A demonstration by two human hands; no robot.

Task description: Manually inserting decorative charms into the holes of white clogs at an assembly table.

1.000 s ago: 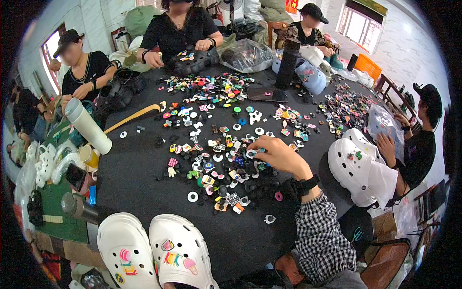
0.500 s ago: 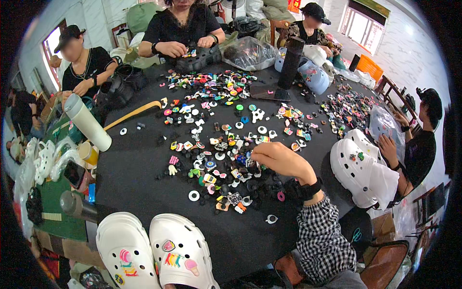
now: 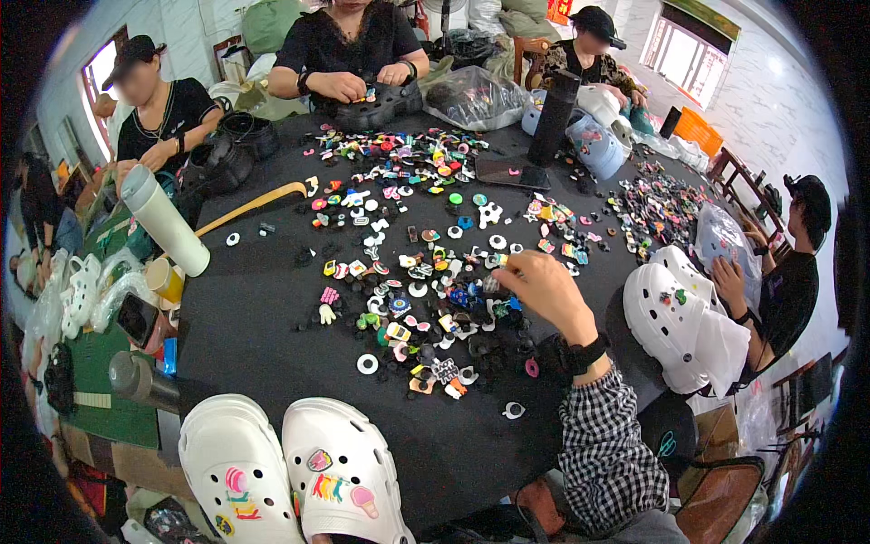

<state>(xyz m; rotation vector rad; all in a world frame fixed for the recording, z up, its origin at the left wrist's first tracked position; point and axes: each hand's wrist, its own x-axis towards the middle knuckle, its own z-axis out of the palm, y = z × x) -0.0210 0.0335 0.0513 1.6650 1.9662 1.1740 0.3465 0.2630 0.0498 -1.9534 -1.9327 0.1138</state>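
Observation:
My right hand [image 3: 548, 292], in a checked sleeve and a black wristband, hovers over the right side of a scattered pile of shoe charms [image 3: 421, 304]. Its fingers are drawn together and point left; whatever is between the fingertips is too small to make out. A rainbow-coloured charm [image 3: 496, 260] lies right by the fingertips. Close to me at the lower left is a pair of white clogs [image 3: 340, 453], with pink, yellow and multicoloured charms in their holes. Beneath them only a sliver of skin shows at the picture's edge; the fingers of my left hand are hidden.
The black table [image 3: 263, 344] bears more charm heaps at the far middle and right. White clogs [image 3: 675, 317] sit at the right. A pale tumbler [image 3: 163, 222], a curved wooden stick [image 3: 254, 207], a black bottle [image 3: 553, 118] and a phone [image 3: 513, 174] stand or lie around. Several co-workers surround the table.
My right hand has shifted slightly right and up, its fingertips moving off a blue charm toward the rainbow-coloured one. The view has tilted a little. The white clogs near me stay put.

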